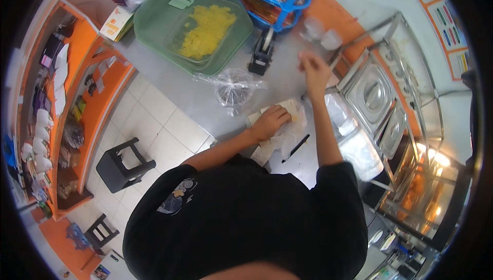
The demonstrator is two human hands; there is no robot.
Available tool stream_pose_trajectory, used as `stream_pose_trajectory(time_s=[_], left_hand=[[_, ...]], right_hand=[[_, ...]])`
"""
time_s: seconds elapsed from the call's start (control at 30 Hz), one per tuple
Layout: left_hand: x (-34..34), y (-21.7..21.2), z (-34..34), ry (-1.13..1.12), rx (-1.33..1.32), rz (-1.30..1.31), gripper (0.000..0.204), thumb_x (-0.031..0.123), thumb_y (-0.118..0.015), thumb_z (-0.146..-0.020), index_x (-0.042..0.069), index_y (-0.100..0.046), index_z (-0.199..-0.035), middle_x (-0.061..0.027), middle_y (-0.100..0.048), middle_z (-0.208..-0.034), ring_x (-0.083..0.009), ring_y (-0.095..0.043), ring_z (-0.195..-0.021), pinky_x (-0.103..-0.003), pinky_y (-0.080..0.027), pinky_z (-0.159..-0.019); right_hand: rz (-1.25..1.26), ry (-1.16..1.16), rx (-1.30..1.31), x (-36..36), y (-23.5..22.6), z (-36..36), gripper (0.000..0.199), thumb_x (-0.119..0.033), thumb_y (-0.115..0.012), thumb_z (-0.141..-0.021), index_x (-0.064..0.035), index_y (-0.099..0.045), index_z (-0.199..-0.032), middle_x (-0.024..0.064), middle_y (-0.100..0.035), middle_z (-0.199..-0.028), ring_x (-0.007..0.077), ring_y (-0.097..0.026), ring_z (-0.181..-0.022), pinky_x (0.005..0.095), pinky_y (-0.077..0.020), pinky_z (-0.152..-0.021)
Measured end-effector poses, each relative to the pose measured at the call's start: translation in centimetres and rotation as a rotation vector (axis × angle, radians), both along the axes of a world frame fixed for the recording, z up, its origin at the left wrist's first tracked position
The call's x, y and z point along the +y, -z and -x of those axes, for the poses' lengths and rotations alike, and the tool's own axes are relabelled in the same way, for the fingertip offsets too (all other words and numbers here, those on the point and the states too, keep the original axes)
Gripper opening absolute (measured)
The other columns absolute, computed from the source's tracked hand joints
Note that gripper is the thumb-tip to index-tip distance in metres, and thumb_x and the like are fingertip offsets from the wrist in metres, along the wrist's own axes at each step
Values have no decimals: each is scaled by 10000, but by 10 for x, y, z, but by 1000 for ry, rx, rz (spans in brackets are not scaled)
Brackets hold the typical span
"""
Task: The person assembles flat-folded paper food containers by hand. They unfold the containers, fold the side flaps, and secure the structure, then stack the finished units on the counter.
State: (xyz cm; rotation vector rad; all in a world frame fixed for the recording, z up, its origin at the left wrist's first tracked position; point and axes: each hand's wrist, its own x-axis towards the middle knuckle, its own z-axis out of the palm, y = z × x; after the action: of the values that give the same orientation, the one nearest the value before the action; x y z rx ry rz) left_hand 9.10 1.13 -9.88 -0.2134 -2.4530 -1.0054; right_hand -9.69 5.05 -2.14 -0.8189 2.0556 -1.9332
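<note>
My left hand [273, 122] rests on the steel counter with its fingers curled down on a clear plastic bag [295, 132]. A pale paper pad [262, 154] lies partly under the bag and hand. Beside the bag is a black pen [296, 146]. Raised over the counter on the right, my right hand [315, 70] has its fingers apart and slightly bent, a little blurred, with nothing seen in them. Near its fingertips are clear plastic cups [330, 40]. Between the hands and the green tray sits a round plastic-wrapped bundle [233, 89].
A green tray [149, 31] bears a tub of yellow food [210, 29]. Near it stand a black tape dispenser [262, 51] and a blue rack [290, 5]. Lidded steel pans [370, 92] line the right side. A black stool [123, 164] stands on the floor at left.
</note>
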Motion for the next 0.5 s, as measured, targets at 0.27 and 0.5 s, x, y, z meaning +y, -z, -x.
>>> stream_pose_trajectory(time_s=[0.27, 0.5], left_hand=[[-9, -37, 5, 61, -6, 178, 280, 80, -637, -749, 90, -598, -1026, -107, -541, -1022, -298, -538, -978, -395, -428, -837], [-25, -67, 21, 215, -421, 158, 412, 1, -679, -679, 27, -605, -1083, -182, -598, -993, -371, -607, -945, -401, -494, -797]], right_hand=[[-138, 43, -313, 138, 58, -109, 116, -38, -674, -842, -19, -726, -944, 43, -695, -982, 85, -558, -781, 221, -433, -689], [-20, 101, -196, 132, 67, -113, 149, -30, -711, -799, -40, -730, -946, 101, -678, -1067, 119, -569, -812, 253, -439, -679]])
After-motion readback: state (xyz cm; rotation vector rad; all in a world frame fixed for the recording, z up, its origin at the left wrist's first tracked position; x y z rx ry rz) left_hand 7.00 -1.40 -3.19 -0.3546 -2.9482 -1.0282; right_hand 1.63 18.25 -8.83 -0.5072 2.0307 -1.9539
